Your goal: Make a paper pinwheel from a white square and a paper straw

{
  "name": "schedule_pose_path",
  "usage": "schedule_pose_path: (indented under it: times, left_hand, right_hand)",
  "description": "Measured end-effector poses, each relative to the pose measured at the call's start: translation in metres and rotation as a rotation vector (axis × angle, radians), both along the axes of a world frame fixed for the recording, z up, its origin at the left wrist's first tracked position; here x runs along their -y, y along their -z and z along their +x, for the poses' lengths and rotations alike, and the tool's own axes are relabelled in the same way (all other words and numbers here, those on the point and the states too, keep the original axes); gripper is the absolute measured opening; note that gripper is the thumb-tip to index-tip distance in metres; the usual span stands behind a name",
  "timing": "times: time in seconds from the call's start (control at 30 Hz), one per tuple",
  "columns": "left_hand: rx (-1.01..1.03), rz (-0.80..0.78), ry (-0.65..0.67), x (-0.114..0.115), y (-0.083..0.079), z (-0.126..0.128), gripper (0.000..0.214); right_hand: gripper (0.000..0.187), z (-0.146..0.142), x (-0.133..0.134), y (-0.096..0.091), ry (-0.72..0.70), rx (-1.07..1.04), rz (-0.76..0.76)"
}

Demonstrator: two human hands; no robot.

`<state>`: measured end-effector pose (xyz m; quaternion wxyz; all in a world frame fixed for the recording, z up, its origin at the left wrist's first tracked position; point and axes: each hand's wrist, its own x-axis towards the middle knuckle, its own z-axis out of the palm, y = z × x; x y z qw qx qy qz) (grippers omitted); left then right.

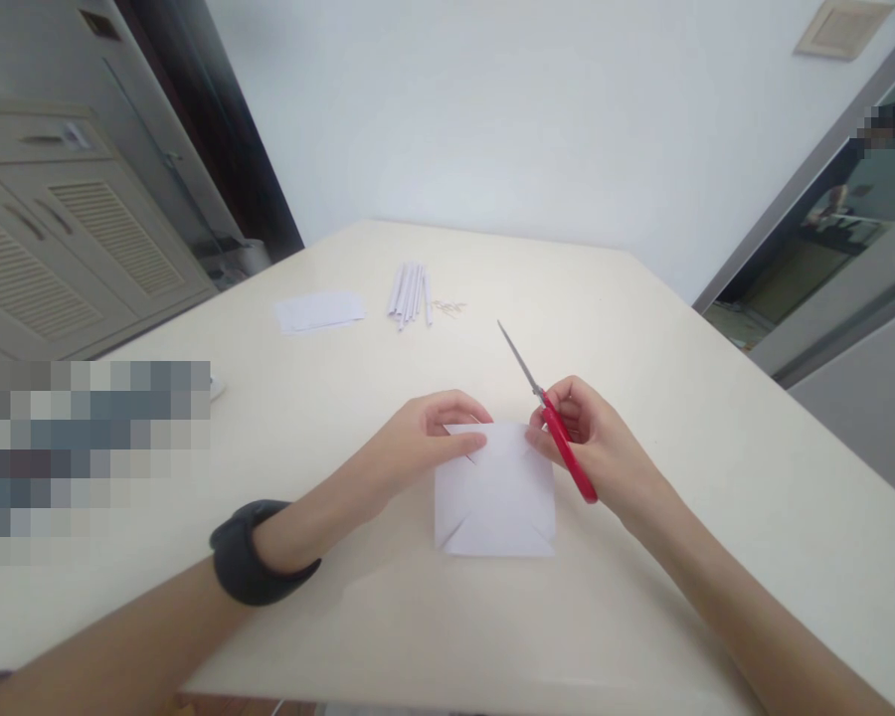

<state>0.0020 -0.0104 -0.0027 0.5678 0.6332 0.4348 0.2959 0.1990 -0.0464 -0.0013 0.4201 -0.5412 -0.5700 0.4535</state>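
Observation:
A square sheet of white paper (498, 497) lies on the table before me, with diagonal slits running in from its corners. My left hand (440, 428) pinches its far left edge, thumb on top and fingers behind. At the far right corner, the thumb and fingers of my right hand (589, 428) also touch the sheet. That same hand holds a pair of scissors (569, 447) with red handles; the closed blades point away and to the left. A dark band (250, 552) is on my left wrist.
Several rolled white paper sticks (410, 293) lie farther back on the cream table (678, 398). Small thin brownish pieces (448, 307) are scattered beside them. To their left is a stack of white paper (319, 311). A person (850, 179) appears at the far right, beyond the wall.

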Motion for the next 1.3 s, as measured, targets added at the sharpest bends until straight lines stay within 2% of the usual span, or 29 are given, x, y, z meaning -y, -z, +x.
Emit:
schedule_pose_path:
  times: [0.17, 0.3, 0.5, 0.83, 1.1, 1.3]
  left_hand:
    - [0.031, -0.035, 0.007, 0.000, -0.001, 0.000, 0.014]
    - [0.061, -0.146, 0.080, 0.000, -0.001, -0.002, 0.015]
    - [0.065, -0.158, 0.185, 0.001, 0.000, -0.002, 0.012]
    - [0.096, -0.298, 0.182, 0.003, -0.006, -0.002, 0.011]
    - [0.121, -0.309, 0.157, 0.004, -0.007, -0.001, 0.010]
    - [0.174, -0.322, 0.206, 0.002, -0.005, -0.003, 0.011]
  right_hand:
    - [0.022, 0.007, 0.001, -0.006, -0.098, -0.114, -0.098]
    - [0.021, 0.006, 0.001, -0.009, -0.103, -0.163, -0.078]
    - [0.024, 0.000, 0.003, -0.012, -0.079, -0.158, -0.035]
    - [0.014, 0.003, 0.003, -0.016, -0.077, -0.169, 0.067]
    - [0.016, 0.004, 0.003, -0.017, -0.077, -0.172, 0.029]
    - [0.017, 0.004, 0.004, -0.019, -0.087, -0.152, 0.015]
